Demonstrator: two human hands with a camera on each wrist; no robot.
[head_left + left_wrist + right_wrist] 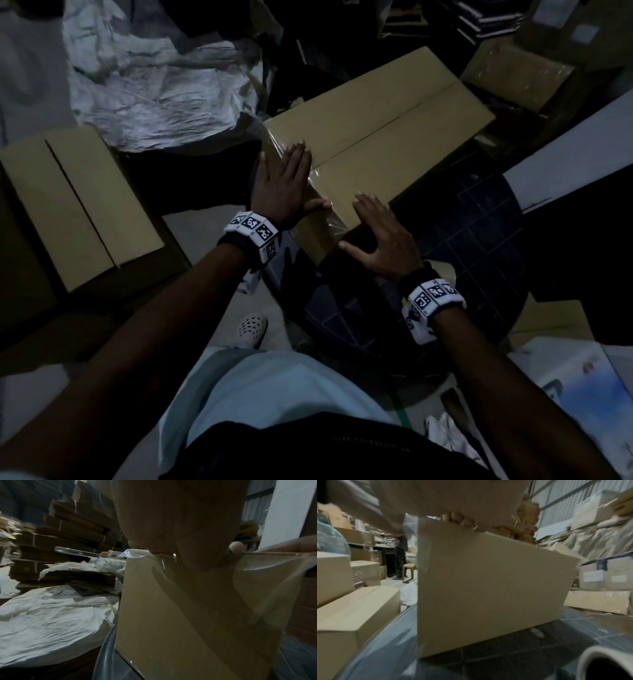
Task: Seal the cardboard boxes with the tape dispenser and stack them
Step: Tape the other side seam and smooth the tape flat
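Observation:
A long tan cardboard box (383,137) lies on a dark round table (479,240), its two top flaps meeting along a centre seam. Clear tape (322,202) runs over the box's near end and wrinkles down the end face (274,581). My left hand (287,178) lies flat on the top at that end, fingers straight, pressing the tape. To its right, my right hand (380,233) rests flat on the near corner, thumb spread over the side. From the right wrist the box's side (488,588) fills the view. A tape roll (607,665) lies on the table by my right wrist.
Another closed box (75,205) sits low on the left. Crumpled white sacking (154,85) is heaped beyond my left hand. More cartons (513,75) stand at the back right, flat cardboard stacks (68,527) behind. Another person (400,555) stands far off. My foot (251,329) is beside the table.

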